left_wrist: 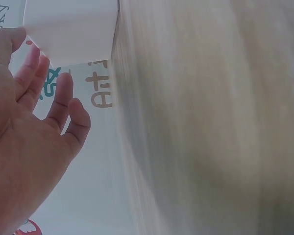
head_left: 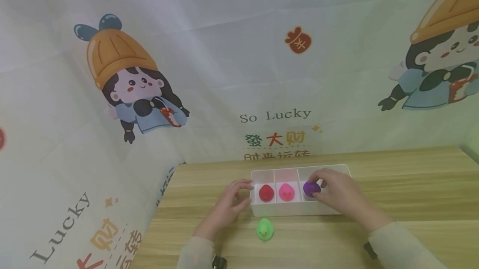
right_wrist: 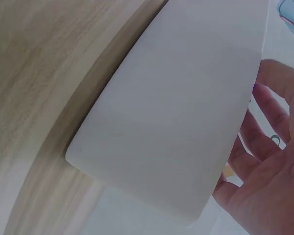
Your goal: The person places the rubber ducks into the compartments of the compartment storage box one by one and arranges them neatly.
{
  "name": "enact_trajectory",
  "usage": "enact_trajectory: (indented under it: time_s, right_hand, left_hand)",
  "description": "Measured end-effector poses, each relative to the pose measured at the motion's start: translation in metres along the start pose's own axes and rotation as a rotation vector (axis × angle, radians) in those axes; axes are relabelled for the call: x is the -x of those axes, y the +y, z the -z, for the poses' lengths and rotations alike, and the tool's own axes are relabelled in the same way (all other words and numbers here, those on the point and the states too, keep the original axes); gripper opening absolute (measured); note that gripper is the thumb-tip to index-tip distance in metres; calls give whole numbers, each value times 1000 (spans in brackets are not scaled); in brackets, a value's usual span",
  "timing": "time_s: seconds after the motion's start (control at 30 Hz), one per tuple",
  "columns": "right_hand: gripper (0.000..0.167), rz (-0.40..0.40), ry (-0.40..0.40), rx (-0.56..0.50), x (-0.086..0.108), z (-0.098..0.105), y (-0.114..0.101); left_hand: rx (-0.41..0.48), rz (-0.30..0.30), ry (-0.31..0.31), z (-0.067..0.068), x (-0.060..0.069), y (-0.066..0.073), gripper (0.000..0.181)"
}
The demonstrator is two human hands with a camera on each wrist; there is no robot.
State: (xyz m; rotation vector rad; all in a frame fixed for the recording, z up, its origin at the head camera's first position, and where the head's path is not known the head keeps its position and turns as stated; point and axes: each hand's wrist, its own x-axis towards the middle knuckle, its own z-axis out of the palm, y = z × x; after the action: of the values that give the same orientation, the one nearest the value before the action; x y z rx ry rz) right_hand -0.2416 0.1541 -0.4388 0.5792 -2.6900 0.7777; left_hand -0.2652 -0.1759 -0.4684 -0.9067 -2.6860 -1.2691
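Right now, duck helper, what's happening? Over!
Right hand pinches purple toy at tray. Left hand at tray's left end. Green duck in front, blocking neither hand.

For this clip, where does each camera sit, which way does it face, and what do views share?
Head: on the person's head, facing forward and down at the white tray and table; left hand, right hand and sleeves show.
Left wrist: on that wrist, facing the white tray's outside; left hand shows.
Right wrist: on that wrist, facing the white tray's outer wall; right hand shows.
Both wrist views share white tray and table.
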Motion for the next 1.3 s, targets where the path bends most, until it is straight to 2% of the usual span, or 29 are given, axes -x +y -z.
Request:
enact_trajectory:
  time_s: [0.07,0.17,0.3,0.4,0.53,0.63,0.77,1.1,1.2,1.3]
  right_hand:
    - [27,7,-16,-6,-2,0,0]
    - [27,2,-42,-8,-4,1,-1]
    - [28,-6,-82,-4,-8,0,-1]
    - [28,15,-101,4,-11,-2,2]
    - [27,54,-109,24,-14,-4,6]
    - [27,62,-109,44,-15,-5,7]
    - [26,65,-111,70,-16,-6,7]
    - [25,99,-138,111,-21,-10,13]
    - [25,101,-142,124,-22,-10,14]
    - [25,95,-148,128,-22,-10,13]
  left_hand:
    - [0,-7,0,0,0,0,30]
    - [10,-5,-1,3,2,14,29]
    - [9,1,0,3,2,13,30]
    - [-6,-25,6,0,0,1,31]
    - [14,-42,10,5,3,17,29]
    - [23,-19,3,8,6,30,28]
    - [10,4,-3,9,6,34,28]
    - [17,-4,-6,10,6,34,29]
    - [23,-7,-2,8,5,28,30]
    - [18,-7,3,4,3,15,30]
